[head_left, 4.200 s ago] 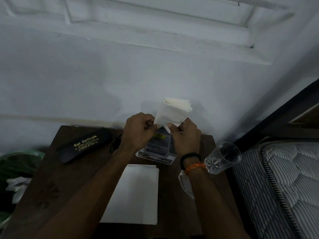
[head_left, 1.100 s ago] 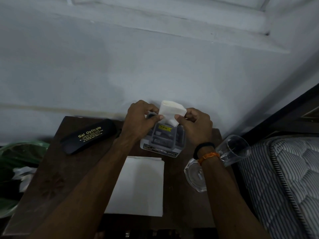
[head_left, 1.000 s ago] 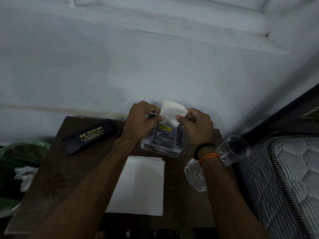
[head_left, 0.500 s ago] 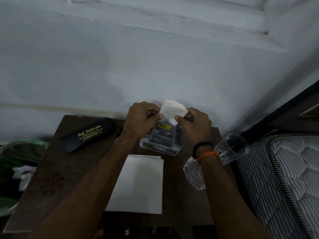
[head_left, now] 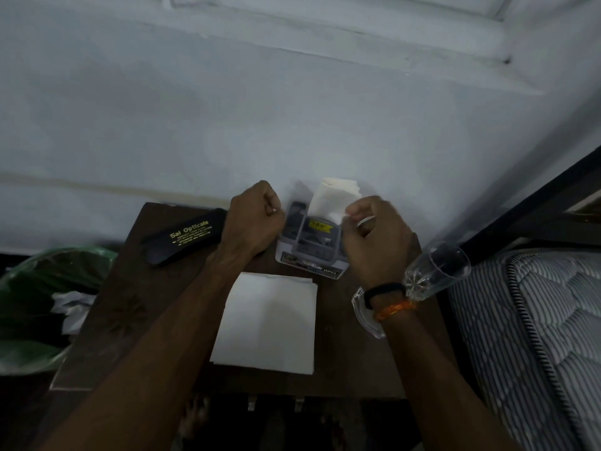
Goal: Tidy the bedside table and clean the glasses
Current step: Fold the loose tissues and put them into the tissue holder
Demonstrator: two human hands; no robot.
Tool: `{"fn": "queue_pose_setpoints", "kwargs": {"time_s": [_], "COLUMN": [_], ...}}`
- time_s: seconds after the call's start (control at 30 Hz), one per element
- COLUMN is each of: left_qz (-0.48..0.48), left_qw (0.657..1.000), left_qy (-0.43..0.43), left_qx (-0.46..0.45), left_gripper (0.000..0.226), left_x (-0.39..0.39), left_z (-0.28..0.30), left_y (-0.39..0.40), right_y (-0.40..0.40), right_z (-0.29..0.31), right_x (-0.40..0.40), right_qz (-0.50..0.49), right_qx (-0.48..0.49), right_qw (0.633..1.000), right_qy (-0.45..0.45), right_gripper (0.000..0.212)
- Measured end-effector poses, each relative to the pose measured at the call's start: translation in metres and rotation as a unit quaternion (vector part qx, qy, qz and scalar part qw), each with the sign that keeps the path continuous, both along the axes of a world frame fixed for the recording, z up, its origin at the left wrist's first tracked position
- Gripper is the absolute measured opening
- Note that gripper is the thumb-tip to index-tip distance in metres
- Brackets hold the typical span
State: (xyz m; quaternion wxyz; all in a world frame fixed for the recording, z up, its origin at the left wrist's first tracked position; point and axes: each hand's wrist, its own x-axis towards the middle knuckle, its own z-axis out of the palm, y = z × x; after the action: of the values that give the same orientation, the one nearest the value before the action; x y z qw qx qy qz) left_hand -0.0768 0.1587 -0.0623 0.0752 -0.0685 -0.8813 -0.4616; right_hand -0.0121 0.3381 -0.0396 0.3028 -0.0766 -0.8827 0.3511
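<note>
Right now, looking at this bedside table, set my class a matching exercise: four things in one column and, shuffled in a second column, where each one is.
Things
1. black glasses case
2. folded white tissue
3. flat white napkin
4. clear drinking glass

Places
A. at the table's right edge, beside the mattress
B. pinched in the right hand, above the small box
C. at the table's back left, near the wall
D. lying on the middle of the table, between the forearms

Pairs: 1-C, 2-B, 3-D, 4-A
</note>
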Motion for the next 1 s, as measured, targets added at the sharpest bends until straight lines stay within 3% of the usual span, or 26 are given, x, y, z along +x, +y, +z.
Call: {"fn": "queue_pose_setpoints", "kwargs": {"time_s": [0.07, 0.17, 0.27, 0.33, 0.43, 0.53, 0.63, 0.77, 1.0], "left_qz": [-0.048, -0.108, -0.071, -0.023, -0.020, -0.026, -0.001, 0.056, 0.046], "left_qw": [0.996, 0.981, 0.974, 0.967, 0.945, 0.928, 0.934, 0.932, 0.934], "left_qy": [-0.056, -0.118, -0.152, -0.179, -0.234, -0.278, -0.273, -0.331, -0.343], "left_qx": [-0.042, -0.114, -0.155, -0.179, -0.230, -0.245, -0.233, -0.134, -0.091], "left_gripper": [0.004, 0.005, 0.010, 0.020, 0.052, 0.076, 0.091, 0.085, 0.064], "left_x": [0.012, 0.031, 0.047, 0.054, 0.065, 0.073, 0.074, 0.069, 0.071], "left_z": [0.004, 0.003, -0.006, -0.015, -0.032, -0.040, -0.041, -0.037, -0.033], "left_y": [-0.007, -0.016, -0.032, -0.045, -0.057, -0.055, -0.049, -0.048, -0.052], "right_y": [-0.012, -0.021, -0.027, -0.032, -0.040, -0.047, -0.052, -0.049, -0.043], "right_z": [-0.012, -0.033, -0.055, -0.065, -0.072, -0.074, -0.075, -0.075, -0.088], "right_x": [0.017, 0.039, 0.052, 0.058, 0.061, 0.062, 0.062, 0.061, 0.055], "right_qz": [0.087, 0.171, 0.139, 0.123, 0.118, 0.131, 0.136, 0.135, 0.109], "right_qx": [0.075, 0.158, 0.201, 0.182, 0.149, 0.145, 0.136, 0.106, 0.063], "right_qw": [0.991, 0.928, 0.860, 0.865, 0.885, 0.893, 0.901, 0.909, 0.907], "right_qy": [-0.066, -0.290, -0.447, -0.451, -0.425, -0.404, -0.390, -0.379, -0.402], "right_gripper": [0.011, 0.005, 0.046, 0.065, 0.082, 0.076, 0.074, 0.085, 0.094]}}
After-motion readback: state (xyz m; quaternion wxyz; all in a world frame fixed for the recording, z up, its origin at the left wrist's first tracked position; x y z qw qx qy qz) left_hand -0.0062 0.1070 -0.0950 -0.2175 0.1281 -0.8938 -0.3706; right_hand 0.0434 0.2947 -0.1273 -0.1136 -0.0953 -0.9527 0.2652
